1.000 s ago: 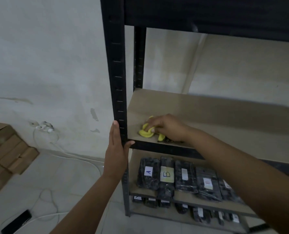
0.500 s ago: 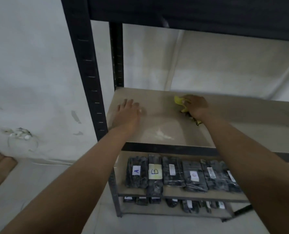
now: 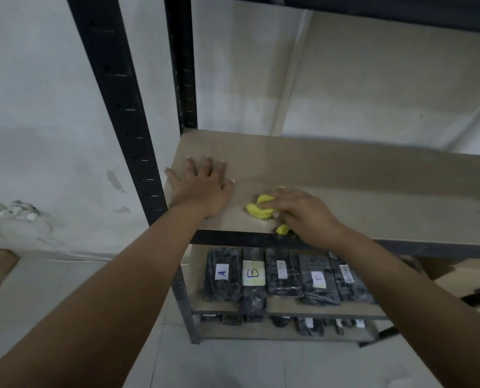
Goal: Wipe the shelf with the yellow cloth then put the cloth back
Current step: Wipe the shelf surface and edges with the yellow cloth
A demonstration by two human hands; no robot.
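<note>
Black packs labelled A, B below shelf.

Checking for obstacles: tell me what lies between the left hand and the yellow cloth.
Only bare shelf board separates the left hand from the yellow cloth, per the head view.

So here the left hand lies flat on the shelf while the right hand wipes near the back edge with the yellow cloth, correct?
Not quite. The head view shows the right hand with the yellow cloth near the front edge of the shelf, not the back. The rest holds: the left hand lies flat on the shelf, fingers spread.
</note>
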